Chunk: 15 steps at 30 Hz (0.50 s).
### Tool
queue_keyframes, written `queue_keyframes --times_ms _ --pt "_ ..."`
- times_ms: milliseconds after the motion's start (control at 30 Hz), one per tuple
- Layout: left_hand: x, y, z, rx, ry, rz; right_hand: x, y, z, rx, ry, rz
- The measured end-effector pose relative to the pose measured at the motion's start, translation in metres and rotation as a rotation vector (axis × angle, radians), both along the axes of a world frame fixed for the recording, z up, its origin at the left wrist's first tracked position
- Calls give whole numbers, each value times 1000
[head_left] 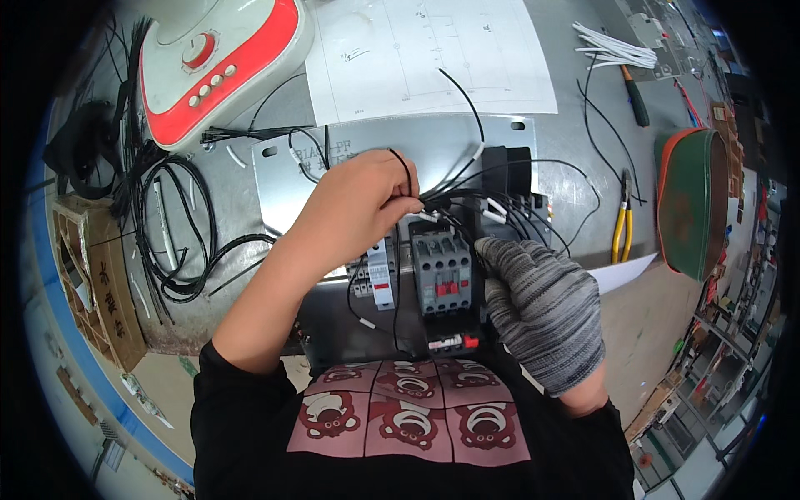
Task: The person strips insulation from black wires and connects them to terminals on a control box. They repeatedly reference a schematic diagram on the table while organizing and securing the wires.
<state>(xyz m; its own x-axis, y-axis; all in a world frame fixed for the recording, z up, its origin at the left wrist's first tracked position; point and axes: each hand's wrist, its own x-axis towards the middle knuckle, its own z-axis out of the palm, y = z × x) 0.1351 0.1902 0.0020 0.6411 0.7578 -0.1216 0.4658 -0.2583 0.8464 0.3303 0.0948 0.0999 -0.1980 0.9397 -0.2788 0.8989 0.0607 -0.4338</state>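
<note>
My bare left hand point(358, 200) pinches a bundle of black wires point(446, 200) above a metal mounting plate point(383, 133). One thin black strand curves over its fingers. My right hand point(546, 312), in a grey striped knit glove, is closed beside the contactor point(443, 279), its fingertips by the wires that run down there. What it grips, if anything, is hidden. The contactor is dark grey with a red part in front. To its left sits a narrow white circuit breaker point(381, 279). White marker sleeves point(495, 210) are on some of the wires.
A white and red desk fan base point(221, 71) stands back left, near a printed drawing point(425, 58). Coiled black wire point(179, 229) lies left. On the right are yellow-handled pliers point(622, 221), a screwdriver point(635, 96), white ties point(615, 47) and a green container point(693, 204).
</note>
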Motion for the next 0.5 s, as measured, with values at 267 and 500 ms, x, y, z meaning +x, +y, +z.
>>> queue_keyframes --times_ms 267,500 --pt "0 -1 -1 -46 40 -4 -4 -54 -11 119 225 -246" --pt "0 -5 1 -116 69 14 -11 -107 -13 55 367 -446"
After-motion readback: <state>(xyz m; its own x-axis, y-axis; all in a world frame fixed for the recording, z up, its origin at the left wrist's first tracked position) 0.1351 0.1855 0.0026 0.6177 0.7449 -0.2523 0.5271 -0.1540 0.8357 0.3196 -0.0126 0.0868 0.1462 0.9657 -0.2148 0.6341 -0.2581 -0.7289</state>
